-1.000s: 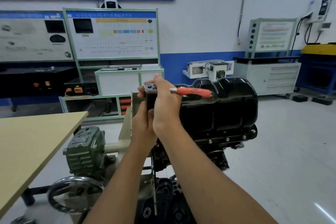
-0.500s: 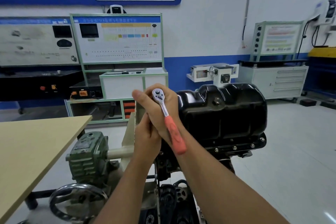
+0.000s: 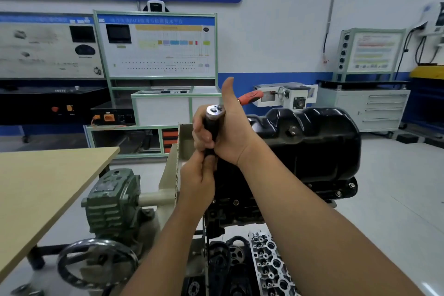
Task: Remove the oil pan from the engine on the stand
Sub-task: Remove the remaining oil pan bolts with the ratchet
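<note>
Dead centre of the frame, a ratchet is stood upright over a bolt, probably a pan one. Its extension is gripped by the right hand, thumb up, and steadied lower down by the left hand, fingers wrapped. The oil pan is seen still bolted on, centre right.

Oil pan sits atop engine, table to its left.

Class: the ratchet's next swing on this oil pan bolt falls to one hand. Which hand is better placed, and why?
Probably the right hand: it holds the ratchet at its head, with the orange handle beyond its thumb. The left hand sits lower, gripping the extension beside the oil pan, steadying it.
</note>
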Tool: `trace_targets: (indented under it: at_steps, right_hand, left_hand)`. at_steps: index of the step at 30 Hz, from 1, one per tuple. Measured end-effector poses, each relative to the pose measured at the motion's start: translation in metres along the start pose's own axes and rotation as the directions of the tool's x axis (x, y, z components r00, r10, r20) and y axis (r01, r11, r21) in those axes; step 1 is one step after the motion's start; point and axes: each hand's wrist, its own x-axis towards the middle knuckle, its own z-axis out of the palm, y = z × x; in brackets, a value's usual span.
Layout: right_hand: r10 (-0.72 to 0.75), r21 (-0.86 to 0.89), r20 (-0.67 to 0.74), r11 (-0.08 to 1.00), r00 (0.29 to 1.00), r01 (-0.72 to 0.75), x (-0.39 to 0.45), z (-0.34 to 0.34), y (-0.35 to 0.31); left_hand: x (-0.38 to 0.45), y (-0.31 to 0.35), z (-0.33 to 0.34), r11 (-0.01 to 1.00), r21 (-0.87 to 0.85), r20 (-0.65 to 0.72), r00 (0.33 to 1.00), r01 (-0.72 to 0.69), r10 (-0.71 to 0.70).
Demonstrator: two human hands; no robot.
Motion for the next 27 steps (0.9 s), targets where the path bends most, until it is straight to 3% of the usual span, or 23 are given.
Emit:
trace_targets:
  at_steps: [3, 7, 10, 14, 18, 20, 27]
  right_hand:
    - [-0.049, -0.037, -0.034, 0.998, 0.998, 0.048, -0.001, 0.004, 0.006]
    - [-0.224, -0.085, -0.071, 0.972, 0.972, 0.218, -0.002, 0.007, 0.017]
    - [-0.296, -0.015, -0.136, 0.955, 0.945, 0.297, -0.003, 0.007, 0.017]
    - [-0.252, -0.077, -0.207, 0.967, 0.945, 0.241, -0.001, 0.006, 0.013]
    - [-0.128, -0.048, -0.135, 0.991, 0.982, 0.123, -0.003, 0.002, 0.004]
    - [-0.134, -0.08, -0.111, 0.989, 0.985, 0.125, -0.002, 0.0, 0.003]
    - [-0.235, -0.04, -0.067, 0.972, 0.97, 0.232, 0.0, -0.001, 0.015]
  left_hand:
    - [0.002, -0.006, -0.013, 0.992, 0.105, 0.021, 0.998, -0.066, 0.065]
    - [0.007, -0.015, -0.024, 0.966, 0.238, -0.003, 0.995, -0.097, 0.101]
    - [0.008, -0.019, -0.024, 0.966, 0.246, -0.051, 0.994, -0.084, 0.099]
    - [0.011, -0.025, -0.021, 0.992, 0.128, -0.091, 0.996, -0.013, 0.025]
    - [0.019, -0.023, -0.034, 0.997, 0.002, 0.122, 0.989, 0.083, -0.082]
    - [0.021, -0.018, -0.043, 0.992, -0.009, 0.196, 0.973, 0.129, -0.125]
    - [0.021, -0.009, -0.038, 0.987, 0.13, 0.046, 0.994, 0.092, -0.098]
